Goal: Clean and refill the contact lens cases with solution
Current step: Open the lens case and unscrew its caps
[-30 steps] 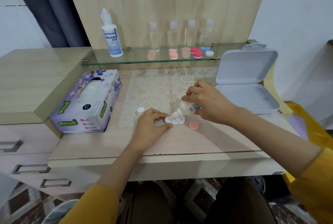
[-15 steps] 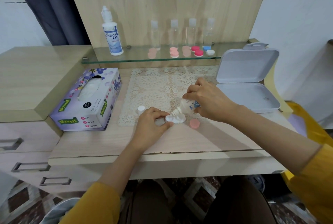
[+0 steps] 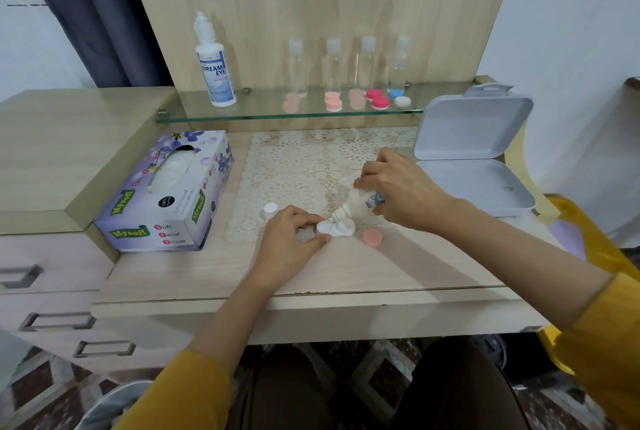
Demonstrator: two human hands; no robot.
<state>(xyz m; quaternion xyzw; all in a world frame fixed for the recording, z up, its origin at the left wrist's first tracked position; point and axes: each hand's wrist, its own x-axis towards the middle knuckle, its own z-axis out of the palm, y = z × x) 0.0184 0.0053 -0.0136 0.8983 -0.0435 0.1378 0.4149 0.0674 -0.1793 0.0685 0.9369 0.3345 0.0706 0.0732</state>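
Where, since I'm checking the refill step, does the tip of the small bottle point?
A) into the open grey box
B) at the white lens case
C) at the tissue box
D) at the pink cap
B: the right hand tilts the small bottle tip-down over the white lens case, which the left hand pinches.

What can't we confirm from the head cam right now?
All head view.
Solution flow: the small bottle nozzle sits over the lens case; drops are too small to see.
Bottle label: mostly covered by the right hand.
Case's left end: partly under the left hand fingers.
Clear shelf bottles: fill level unreadable, transparent and blurred.
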